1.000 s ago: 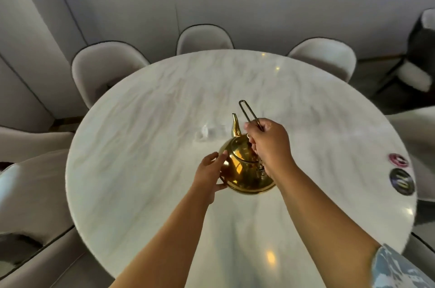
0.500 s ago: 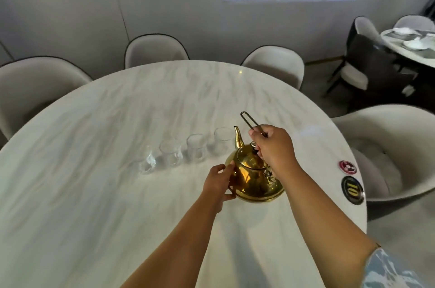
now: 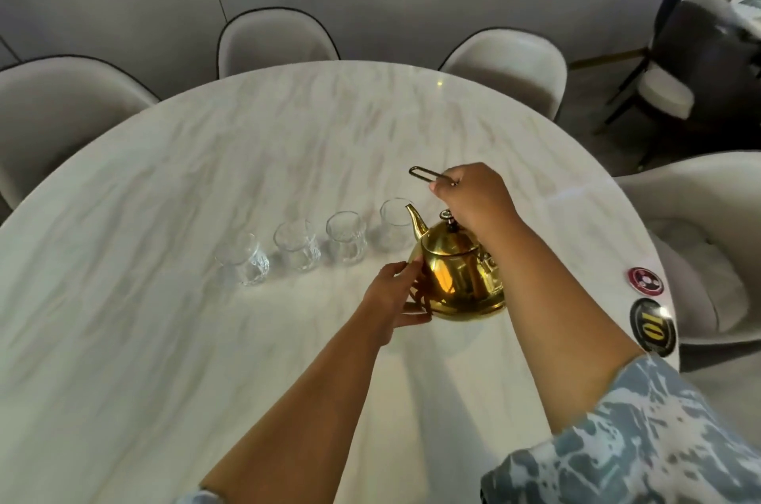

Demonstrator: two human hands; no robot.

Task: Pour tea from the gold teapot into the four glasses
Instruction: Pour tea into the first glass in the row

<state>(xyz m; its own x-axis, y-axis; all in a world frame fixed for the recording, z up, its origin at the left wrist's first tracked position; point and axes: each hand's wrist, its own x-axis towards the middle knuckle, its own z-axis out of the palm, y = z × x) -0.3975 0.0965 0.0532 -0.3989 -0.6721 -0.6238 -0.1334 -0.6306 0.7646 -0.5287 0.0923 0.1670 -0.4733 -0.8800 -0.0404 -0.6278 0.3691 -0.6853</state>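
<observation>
right hand [image 3: 473,196] grips the gold teapot [image 3: 457,277] handle, left hand [image 3: 395,297] cups its side, spout beside the four glasses [image 3: 313,246].

Dim, flat indoor light, cool grey cast. A bright strip at the top edge, right of centre, seems to be the daylight source. Small specular dot on the marble table [image 3: 164,338] near its far rim; warm orange glare on the gold teapot [image 3: 459,277]. Soft shadows fall toward the lower frame beneath both forearms. Glasses [image 3: 346,242] low in contrast, slightly smeared. Strong wide-angle bowing at the edges; chairs [image 3: 276,40] there look soft.
</observation>
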